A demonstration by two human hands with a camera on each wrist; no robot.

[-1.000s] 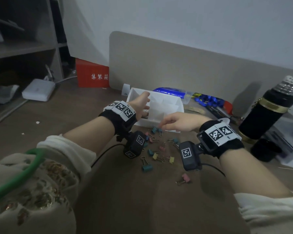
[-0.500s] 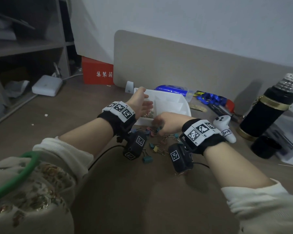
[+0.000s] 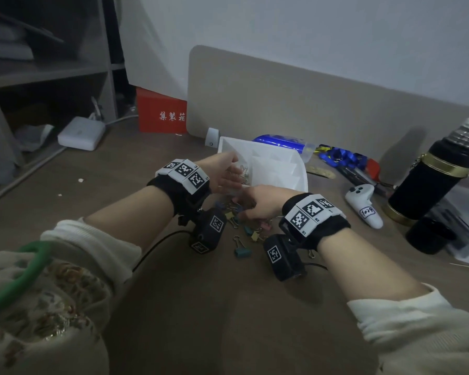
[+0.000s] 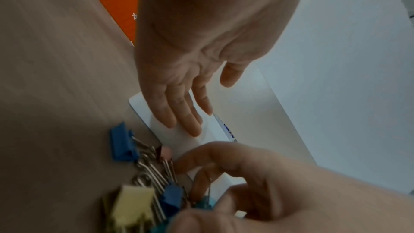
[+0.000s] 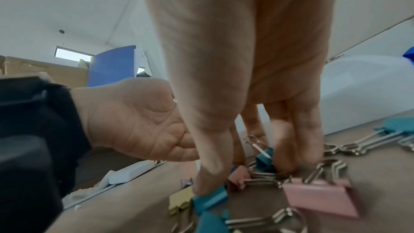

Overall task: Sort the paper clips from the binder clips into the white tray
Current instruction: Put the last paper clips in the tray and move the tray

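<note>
the binder clips (image 3: 238, 226) lie scattered on the desk (image 3: 201, 307) just near the white tray (image 3: 282, 169); paper clips (image 3: 241, 171) sit in the tray's left compartment. my right hand (image 3: 260, 204) curls its fingers (image 5: 284, 141) down into the pile, pinching a thin wire clip. my left hand (image 3: 222, 174) hangs flat at the tray's left edge, fingers straight and together.

Right hand (image 3: 257, 203): fingertips hidden behind own knuckles in head view; whatever lies under them among the binder clips (image 3: 244, 231) unresolved. Teal binder clip (image 5: 264, 159) between the fingers (image 5: 284, 141): grip or mere contact impossible to tell. Paper clips (image 3: 241, 171) beside left hand (image 3: 222, 173): too small to count. Yellow binder clip (image 4: 132, 206) below the fingers: blurred, cut by frame edge.
</note>
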